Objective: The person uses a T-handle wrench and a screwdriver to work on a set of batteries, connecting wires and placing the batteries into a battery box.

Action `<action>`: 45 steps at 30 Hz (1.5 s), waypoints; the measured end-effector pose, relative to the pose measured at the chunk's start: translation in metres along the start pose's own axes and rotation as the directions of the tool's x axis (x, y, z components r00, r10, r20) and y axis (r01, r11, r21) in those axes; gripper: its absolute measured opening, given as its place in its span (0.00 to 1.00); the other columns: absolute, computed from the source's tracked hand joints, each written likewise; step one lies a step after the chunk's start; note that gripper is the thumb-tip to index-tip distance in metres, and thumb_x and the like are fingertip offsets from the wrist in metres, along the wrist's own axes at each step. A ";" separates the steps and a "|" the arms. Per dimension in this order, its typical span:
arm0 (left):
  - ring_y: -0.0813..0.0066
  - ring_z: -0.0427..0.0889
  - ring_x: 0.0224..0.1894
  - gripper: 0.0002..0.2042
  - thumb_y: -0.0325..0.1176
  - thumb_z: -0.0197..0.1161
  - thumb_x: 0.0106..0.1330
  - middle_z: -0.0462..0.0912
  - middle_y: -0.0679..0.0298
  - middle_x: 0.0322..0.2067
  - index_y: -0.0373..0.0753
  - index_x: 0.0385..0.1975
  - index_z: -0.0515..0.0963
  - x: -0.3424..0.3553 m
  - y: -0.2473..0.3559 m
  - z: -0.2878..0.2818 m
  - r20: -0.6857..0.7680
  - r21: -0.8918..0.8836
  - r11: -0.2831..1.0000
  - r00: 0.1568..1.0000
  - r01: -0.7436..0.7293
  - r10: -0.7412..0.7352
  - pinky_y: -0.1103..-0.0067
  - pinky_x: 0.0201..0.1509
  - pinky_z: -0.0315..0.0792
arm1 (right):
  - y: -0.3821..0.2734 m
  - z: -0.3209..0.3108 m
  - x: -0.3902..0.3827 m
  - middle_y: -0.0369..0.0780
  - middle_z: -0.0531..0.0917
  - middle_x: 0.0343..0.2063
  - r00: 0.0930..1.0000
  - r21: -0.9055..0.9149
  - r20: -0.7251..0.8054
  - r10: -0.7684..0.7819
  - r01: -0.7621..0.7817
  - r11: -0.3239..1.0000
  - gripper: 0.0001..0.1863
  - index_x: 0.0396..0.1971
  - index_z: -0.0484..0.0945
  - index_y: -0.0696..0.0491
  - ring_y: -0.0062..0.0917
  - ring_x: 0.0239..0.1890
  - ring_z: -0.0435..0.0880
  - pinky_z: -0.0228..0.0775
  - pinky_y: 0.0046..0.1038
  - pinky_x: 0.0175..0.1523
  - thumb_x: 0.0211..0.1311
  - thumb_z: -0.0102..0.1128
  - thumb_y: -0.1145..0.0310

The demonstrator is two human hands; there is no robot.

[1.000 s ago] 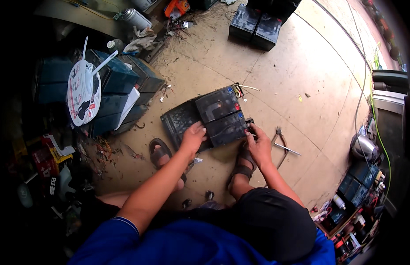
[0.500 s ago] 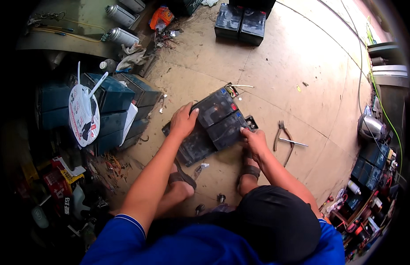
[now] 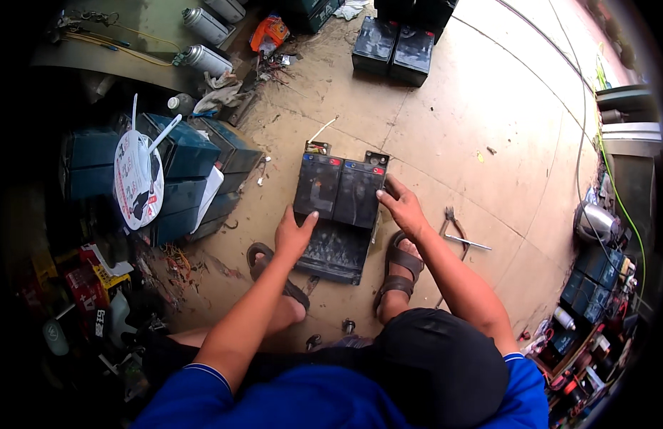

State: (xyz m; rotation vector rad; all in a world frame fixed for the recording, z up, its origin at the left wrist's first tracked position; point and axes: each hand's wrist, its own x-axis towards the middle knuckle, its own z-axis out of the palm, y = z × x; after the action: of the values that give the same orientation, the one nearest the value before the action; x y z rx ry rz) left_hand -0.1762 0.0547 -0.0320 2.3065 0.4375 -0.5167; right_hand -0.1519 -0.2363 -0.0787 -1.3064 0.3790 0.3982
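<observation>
A black tray [image 3: 327, 256] lies on the floor between my sandalled feet, with two black batteries [image 3: 318, 184] side by side in its far part and its near part unfilled. Each battery has blue and red terminals along its far edge, and white wire sticks out at the back left corner. My left hand [image 3: 295, 233] grips the left side of this pack, thumb on top near the battery's near corner. My right hand [image 3: 399, 204] holds its right side by the right battery, fingers round the edge.
Pliers [image 3: 454, 223] with a metal tool across them lie right of my foot. Stacked batteries [image 3: 188, 151] under a round printed board [image 3: 137, 177] stand left, more batteries [image 3: 374, 46] behind. Spray cans [image 3: 206, 61] sit upper left; cables [image 3: 581, 143], a silver kettle-like object [image 3: 594, 227] and clutter line the right.
The pack has turned anticlockwise, from lying slanted with terminals toward the right to standing straight with terminals at the far end. Both my hands have moved with it along its sides.
</observation>
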 end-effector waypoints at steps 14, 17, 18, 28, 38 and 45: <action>0.39 0.53 0.79 0.69 0.61 0.84 0.44 0.50 0.37 0.78 0.35 0.80 0.46 -0.023 0.051 0.047 -0.219 0.308 0.950 0.976 0.056 0.013 0.52 0.82 0.44 | 0.034 0.011 -0.057 0.52 0.78 0.67 0.999 -0.224 -0.041 0.013 -0.022 0.974 0.36 0.74 0.66 0.61 0.34 0.70 0.76 0.63 0.31 0.75 0.69 0.66 0.68; 0.42 0.55 0.78 0.67 0.59 0.84 0.45 0.53 0.40 0.77 0.38 0.81 0.47 -0.019 0.051 0.045 -0.209 0.249 0.967 0.978 0.053 0.000 0.51 0.81 0.46 | 0.037 0.012 -0.054 0.52 0.78 0.66 1.000 -0.168 -0.030 -0.007 0.002 0.986 0.36 0.74 0.65 0.61 0.34 0.70 0.76 0.63 0.30 0.75 0.70 0.66 0.66; 0.42 0.55 0.78 0.67 0.59 0.84 0.45 0.53 0.40 0.77 0.38 0.81 0.47 -0.019 0.051 0.044 -0.210 0.249 0.967 0.978 0.053 0.001 0.51 0.81 0.46 | 0.038 0.013 -0.055 0.52 0.78 0.66 0.999 -0.157 -0.042 0.017 -0.024 0.987 0.37 0.74 0.65 0.61 0.34 0.70 0.76 0.63 0.31 0.75 0.69 0.67 0.66; 0.46 0.60 0.77 0.61 0.55 0.82 0.51 0.62 0.46 0.75 0.38 0.81 0.50 -0.004 0.021 0.030 -0.179 0.187 0.982 0.983 0.007 0.027 0.53 0.79 0.51 | 0.010 0.036 -0.056 0.56 0.84 0.58 0.991 -0.468 -0.132 -0.028 -0.038 0.883 0.48 0.74 0.65 0.60 0.42 0.61 0.84 0.74 0.33 0.66 0.59 0.78 0.55; 0.46 0.64 0.74 0.61 0.43 0.87 0.46 0.64 0.42 0.71 0.29 0.77 0.51 0.020 0.008 0.024 -0.063 -0.011 0.999 0.997 -0.050 0.050 0.62 0.79 0.59 | 0.005 0.048 -0.054 0.56 0.82 0.59 0.982 -0.609 -0.188 0.017 -0.131 0.782 0.53 0.74 0.65 0.58 0.47 0.60 0.84 0.75 0.38 0.66 0.51 0.81 0.53; 0.44 0.60 0.76 0.66 0.42 0.87 0.46 0.58 0.38 0.74 0.34 0.80 0.43 0.041 0.001 0.009 0.163 -0.151 0.989 0.986 -0.012 0.037 0.61 0.79 0.60 | -0.007 0.051 -0.057 0.55 0.84 0.56 0.986 -0.641 -0.168 -0.005 -0.105 0.760 0.49 0.71 0.67 0.57 0.49 0.58 0.85 0.77 0.40 0.63 0.51 0.81 0.54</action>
State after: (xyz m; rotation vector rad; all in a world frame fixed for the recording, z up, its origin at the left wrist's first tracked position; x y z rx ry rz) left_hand -0.1426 0.0545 -0.0568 2.1040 0.3546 -0.6361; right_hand -0.1956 -0.1926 -0.0338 -2.0280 0.4292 0.4961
